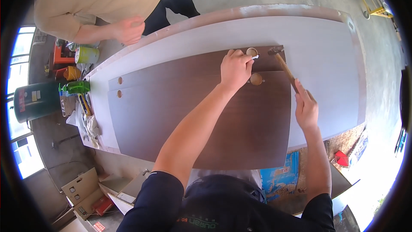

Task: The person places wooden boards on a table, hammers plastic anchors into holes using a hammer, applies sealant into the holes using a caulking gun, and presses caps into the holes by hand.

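Observation:
My right hand point(307, 108) is closed round the wooden handle of a hammer point(286, 68). The hammer's dark head is just above the far right corner of the rear brown panel point(184, 63). My left hand point(235, 69) is closed in a pinch on a small white piece point(255, 57), beside a round hole point(252, 52) in that panel. In front lies a wider brown panel point(206, 120), with its own round hole point(256, 79) to the right of my left wrist. Smaller screw holes flank this hole.
Both panels lie on a long pale worktable point(326, 68). Across it stands a co-worker in a tan shirt, a hand point(130, 30) over the far edge. A green bottle point(78, 87) and rags point(91, 126) crowd the left end. A dark green drum point(38, 101) stands beyond.

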The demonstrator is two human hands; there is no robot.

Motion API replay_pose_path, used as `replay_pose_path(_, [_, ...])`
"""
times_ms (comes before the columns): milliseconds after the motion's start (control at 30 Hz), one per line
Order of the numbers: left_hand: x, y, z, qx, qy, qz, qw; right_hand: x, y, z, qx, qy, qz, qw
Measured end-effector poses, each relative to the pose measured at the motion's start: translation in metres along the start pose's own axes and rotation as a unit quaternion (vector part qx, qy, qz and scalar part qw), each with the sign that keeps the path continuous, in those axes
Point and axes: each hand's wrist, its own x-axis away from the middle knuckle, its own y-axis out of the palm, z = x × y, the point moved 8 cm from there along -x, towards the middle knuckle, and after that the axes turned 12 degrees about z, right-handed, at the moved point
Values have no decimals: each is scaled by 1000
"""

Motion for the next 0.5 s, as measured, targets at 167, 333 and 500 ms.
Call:
replay_pose_path(167, [-6,12,5,-35,31,2,999,-22,14,20,0,-4,-30,1000])
replay_pose_path(333, [-7,14,6,-44,12,9,999,-28,28,28,-6,-32,-52,998])
replay_pose_path(500, [-7,12,8,-44,24,10,999,-34,31,30,17,-47,-71,996])
